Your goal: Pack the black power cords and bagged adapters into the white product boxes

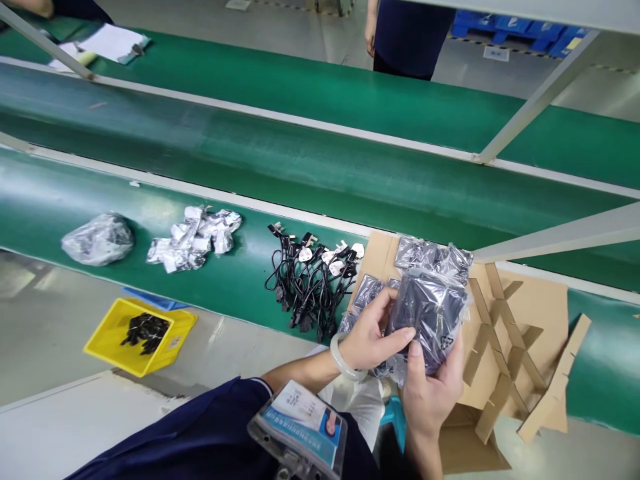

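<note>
A black boxy device in a clear plastic bag (431, 313) is held up between both my hands; a recycling mark shows on the bag. My left hand (376, 333), with a pale bangle at its wrist, grips the left side, its thumb across the front. My right hand (435, 393) supports the lower right side, thumb pressed on the front edge. Behind the held device, several more bagged black devices (417, 252) lie on a cardboard sheet (377, 250). To the left is a pile of black power cords (307, 287) with plugs, some plug faces covered in white.
Slotted cardboard dividers (505, 340) lie at the right, above an open carton (467, 443). Silvery packets (197, 237) and a clear plastic bundle (99, 239) rest along the green bench (220, 293). A yellow bin (113, 343) sits below. Slanted metal posts (540, 100) cross the view; a person (413, 37) stands opposite.
</note>
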Motion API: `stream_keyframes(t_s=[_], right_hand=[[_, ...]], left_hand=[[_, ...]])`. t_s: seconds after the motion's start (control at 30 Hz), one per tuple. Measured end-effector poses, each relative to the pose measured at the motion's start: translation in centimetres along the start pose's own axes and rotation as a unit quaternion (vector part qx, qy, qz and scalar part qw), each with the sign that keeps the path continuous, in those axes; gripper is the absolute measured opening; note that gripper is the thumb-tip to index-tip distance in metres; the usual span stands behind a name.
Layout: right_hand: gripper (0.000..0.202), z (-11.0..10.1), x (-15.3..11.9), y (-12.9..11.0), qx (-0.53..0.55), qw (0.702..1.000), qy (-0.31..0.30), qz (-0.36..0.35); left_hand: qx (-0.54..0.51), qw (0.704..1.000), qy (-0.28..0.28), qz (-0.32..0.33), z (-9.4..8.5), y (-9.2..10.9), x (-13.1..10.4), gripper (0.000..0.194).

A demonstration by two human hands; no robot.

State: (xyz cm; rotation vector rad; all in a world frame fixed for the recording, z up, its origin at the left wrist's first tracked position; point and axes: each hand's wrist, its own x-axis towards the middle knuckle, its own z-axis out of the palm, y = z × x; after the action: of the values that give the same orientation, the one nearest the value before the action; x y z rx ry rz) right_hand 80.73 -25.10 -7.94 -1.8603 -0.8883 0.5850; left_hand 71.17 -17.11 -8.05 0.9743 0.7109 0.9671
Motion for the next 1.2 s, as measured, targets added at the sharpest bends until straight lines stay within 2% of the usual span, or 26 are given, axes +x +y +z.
stream_keyframes(t_s=[0.33,0.43,0.53,0.63,0.7,0.8,0.9,0.97,1.03,1.13,1.2], right_hand=[[0.073,0.7,0.0,-0.3,0.004,1.000,-0.011,-0.015],[0.073,1.3,0.4,0.3,0.012,0.999,-0.040,0.000],[0.076,1.3,1.0,1.8,0.009,0.996,-0.093,0.004],[0.066,0.0,0.4,4.9,-0.019,0.990,-0.136,0.027],[0.056,-1.5,-1.1,7.8,-0.036,0.986,-0.152,0.053],[0.050,-4.3,-5.0,13.2,-0.060,0.980,-0.161,0.097],[0.046,-7.3,-10.0,18.4,-0.078,0.978,-0.126,0.145],[0.042,-9.3,-13.2,21.0,-0.077,0.976,-0.091,0.184],[0.041,-11.5,-16.3,23.0,-0.072,0.969,-0.051,0.231],[0.039,-15.1,-20.7,25.9,-0.059,0.953,0.011,0.297],[0.036,-17.6,-23.4,28.3,-0.053,0.940,0.039,0.336]], left_hand=[[0.021,1.000,0.014,-0.014,-0.6,0.1,-0.2,0.036],[0.026,0.999,0.025,-0.025,-1.0,-0.3,-0.3,0.036],[0.055,0.997,0.040,-0.037,-2.0,-1.8,0.5,0.035],[0.128,0.985,0.095,-0.068,-4.2,-5.2,2.9,0.029],[0.224,0.959,0.140,-0.105,-5.8,-8.1,5.3,0.026],[0.350,0.908,0.170,-0.157,-7.7,-11.9,8.6,0.027],[0.426,0.872,0.177,-0.165,-7.9,-13.9,9.3,0.041],[0.484,0.846,0.166,-0.145,-6.7,-14.5,7.9,0.050],[0.540,0.829,0.127,-0.073,-4.2,-14.9,5.0,0.048],[0.559,0.826,0.027,0.067,2.4,-15.7,-1.1,0.039],[0.533,0.838,-0.074,0.085,7.7,-16.6,-6.3,0.034]])
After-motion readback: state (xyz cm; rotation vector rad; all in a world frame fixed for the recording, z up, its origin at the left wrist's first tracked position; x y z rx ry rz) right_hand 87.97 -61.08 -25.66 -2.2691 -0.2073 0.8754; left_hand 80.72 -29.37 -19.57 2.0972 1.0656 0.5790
